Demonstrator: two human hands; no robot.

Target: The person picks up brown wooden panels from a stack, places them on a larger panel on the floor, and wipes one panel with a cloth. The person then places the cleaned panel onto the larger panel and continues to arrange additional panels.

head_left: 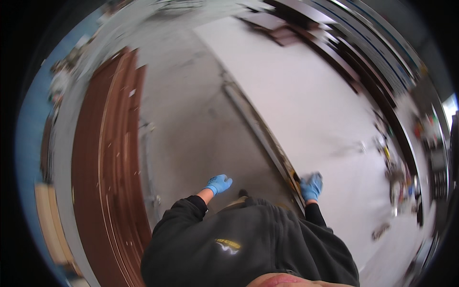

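My left hand [219, 183], in a light blue glove, hangs over the grey floor in front of my body. Its fingers are curled in and nothing shows in them. My right hand [311, 186], gloved the same way, is at the near left edge of a large white-topped table [296, 105]. Motion smears its fingers, so I cannot make out whether it grips anything. Just left of that hand, a dark spot shows on the table's edge, too blurred to name.
Long reddish-brown boards [112, 167] lie stacked on my left. Dark brown panels [287, 28] rest at the table's far end. Blurred small items [401, 186] sit on its right side. Pale wooden boards [50, 222] stand at the far left. Grey floor [191, 119] runs between stack and table.
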